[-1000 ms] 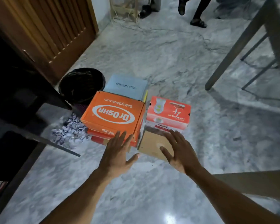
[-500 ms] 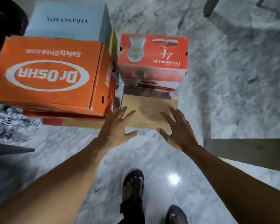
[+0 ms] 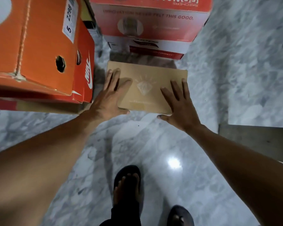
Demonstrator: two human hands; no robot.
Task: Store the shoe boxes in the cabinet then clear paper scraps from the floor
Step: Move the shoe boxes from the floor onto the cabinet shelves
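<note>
orange stack (image 3: 39,46) crowding at left | left hand (image 3: 108,98) lying flat, spread on brown box (image 3: 147,88), clasping nothing | box sitting on floor (image 3: 153,144) before red box (image 3: 150,25) | right hand (image 3: 180,105) lying flat likewise | best: sliding thumbs under near edge, lifting level

Both arms reach forward and down, converging. Left hand (image 3: 110,97) and right hand (image 3: 180,105) are palm-down, fingers straight and spread, thumbs pointing inward. Left foot (image 3: 127,183) is ahead of right foot (image 3: 180,215).
</note>
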